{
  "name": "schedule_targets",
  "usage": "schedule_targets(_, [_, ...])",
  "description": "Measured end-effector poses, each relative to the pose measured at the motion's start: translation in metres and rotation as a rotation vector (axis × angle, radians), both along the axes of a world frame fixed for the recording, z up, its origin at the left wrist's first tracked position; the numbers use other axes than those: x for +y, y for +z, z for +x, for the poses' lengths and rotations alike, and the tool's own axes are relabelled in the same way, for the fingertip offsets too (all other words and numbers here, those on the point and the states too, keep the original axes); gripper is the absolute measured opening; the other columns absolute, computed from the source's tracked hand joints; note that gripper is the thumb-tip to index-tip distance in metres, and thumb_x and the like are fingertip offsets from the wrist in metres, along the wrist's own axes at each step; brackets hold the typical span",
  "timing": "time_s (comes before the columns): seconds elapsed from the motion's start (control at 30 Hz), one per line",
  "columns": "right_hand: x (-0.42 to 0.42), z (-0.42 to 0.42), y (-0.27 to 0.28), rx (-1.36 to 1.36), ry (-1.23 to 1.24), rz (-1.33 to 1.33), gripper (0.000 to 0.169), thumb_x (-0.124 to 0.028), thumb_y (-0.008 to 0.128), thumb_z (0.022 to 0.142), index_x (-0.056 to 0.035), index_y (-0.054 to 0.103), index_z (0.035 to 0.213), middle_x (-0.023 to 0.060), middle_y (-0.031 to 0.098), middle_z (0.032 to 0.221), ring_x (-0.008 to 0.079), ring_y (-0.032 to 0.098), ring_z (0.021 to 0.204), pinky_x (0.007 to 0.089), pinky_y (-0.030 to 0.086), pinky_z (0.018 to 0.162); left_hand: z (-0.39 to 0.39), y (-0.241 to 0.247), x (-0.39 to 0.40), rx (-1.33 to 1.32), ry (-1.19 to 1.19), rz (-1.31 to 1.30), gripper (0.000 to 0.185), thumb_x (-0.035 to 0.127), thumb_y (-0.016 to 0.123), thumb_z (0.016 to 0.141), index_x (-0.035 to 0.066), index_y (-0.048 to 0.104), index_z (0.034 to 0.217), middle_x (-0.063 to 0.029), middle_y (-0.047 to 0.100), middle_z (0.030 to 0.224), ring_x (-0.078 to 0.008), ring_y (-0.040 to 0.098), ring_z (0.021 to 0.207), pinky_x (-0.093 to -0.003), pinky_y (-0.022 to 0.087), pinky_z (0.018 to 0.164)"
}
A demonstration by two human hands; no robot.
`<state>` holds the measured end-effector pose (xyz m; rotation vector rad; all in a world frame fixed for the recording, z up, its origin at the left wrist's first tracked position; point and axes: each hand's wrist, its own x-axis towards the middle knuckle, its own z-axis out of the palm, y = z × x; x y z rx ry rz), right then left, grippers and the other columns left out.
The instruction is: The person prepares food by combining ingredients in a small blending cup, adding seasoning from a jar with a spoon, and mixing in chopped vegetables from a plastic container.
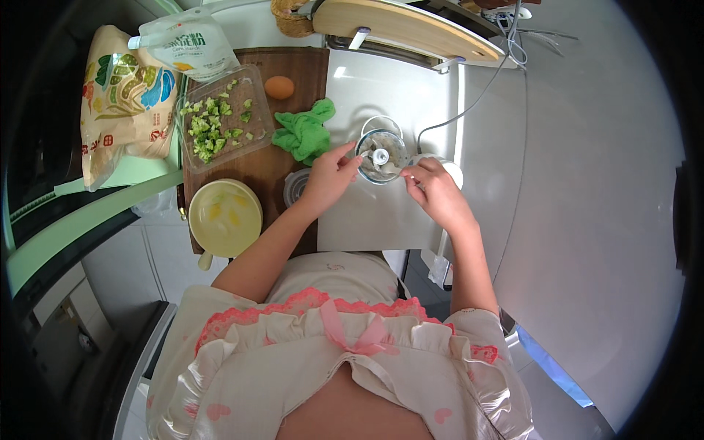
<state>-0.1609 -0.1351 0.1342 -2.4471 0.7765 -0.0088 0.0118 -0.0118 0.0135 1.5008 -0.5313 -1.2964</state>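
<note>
A clear food chopper bowl (pixel 406 147) stands on the white counter before me, with pale minced paste (pixel 391 144) inside. From its middle rises the white hub of a blade (pixel 380 156). My left hand (pixel 331 179) is at the bowl's left rim, index finger and thumb against the edge. Between the fingers of my right hand (pixel 437 190) is a small pale spoon (pixel 391 168), its tip in the bowl over the paste. A white appliance (pixel 452 171) with a grey cord, probably the chopper's motor unit, lies partly hidden behind my right hand.
On the dark wooden board (pixel 300 63) are a brown egg (pixel 279 87), a green cloth (pixel 304 131), a clear tray (pixel 258 144) of chopped greens, a pale yellow pot (pixel 226 247) of liquid and a round clear lid (pixel 296 188). A corn starch pouch (pixel 190 47) and a large bag (pixel 132 104) stand left.
</note>
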Motion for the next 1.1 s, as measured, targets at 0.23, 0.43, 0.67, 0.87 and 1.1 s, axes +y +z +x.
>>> schedule_targets(0.23, [-0.007,0.011,0.014,0.094,0.100,-0.005,0.015,0.000,0.064,0.080,0.0018,0.069,0.095,0.0147,0.064,0.087,0.0332,0.062,0.088,0.0405,0.052,0.079,0.002,0.002,0.001,0.018,-0.007,-0.010,0.048,0.018,0.066,0.095,-0.002,0.053,0.137,-0.0030,0.062,0.078,-0.0080,0.058,0.067,-0.0236,0.051,0.064])
schedule_targets(0.43, [-0.004,0.014,0.034,0.106,-0.016,0.022,0.017,0.000,0.063,0.080,0.0027,0.068,0.096,0.0171,0.064,0.089,0.0348,0.062,0.089,0.0411,0.052,0.080,0.001,0.001,0.003,-0.014,0.005,-0.036,0.048,0.020,0.066,0.094,-0.002,0.055,0.135,-0.0047,0.062,0.074,-0.0093,0.059,0.066,-0.0250,0.049,0.062])
schedule_targets(0.67, [-0.006,0.021,0.037,0.113,-0.015,0.138,0.015,-0.003,0.062,0.083,0.0037,0.068,0.095,0.0187,0.064,0.089,0.0351,0.063,0.088,0.0424,0.052,0.079,0.004,-0.003,0.003,-0.038,-0.014,-0.030,0.049,0.020,0.067,0.094,-0.002,0.054,0.136,-0.0040,0.064,0.076,-0.0083,0.059,0.067,-0.0242,0.050,0.064])
schedule_targets(0.87, [-0.009,0.026,0.008,0.183,0.076,0.114,0.016,-0.006,0.063,0.085,0.0045,0.068,0.097,0.0196,0.066,0.090,0.0366,0.064,0.083,0.0414,0.051,0.079,0.003,0.000,0.001,-0.040,-0.033,-0.046,0.050,0.021,0.067,0.094,-0.002,0.053,0.137,-0.0039,0.064,0.075,-0.0086,0.059,0.066,-0.0246,0.049,0.063])
schedule_targets(1.1, [-0.012,0.035,-0.001,0.210,0.168,0.161,0.016,-0.005,0.062,0.084,0.0053,0.067,0.096,0.0182,0.067,0.089,0.0302,0.066,0.077,0.0378,0.052,0.072,0.001,-0.004,0.002,-0.029,-0.010,-0.054,0.050,0.021,0.067,0.094,-0.001,0.054,0.136,-0.0046,0.064,0.075,-0.0084,0.059,0.066,-0.0249,0.049,0.063])
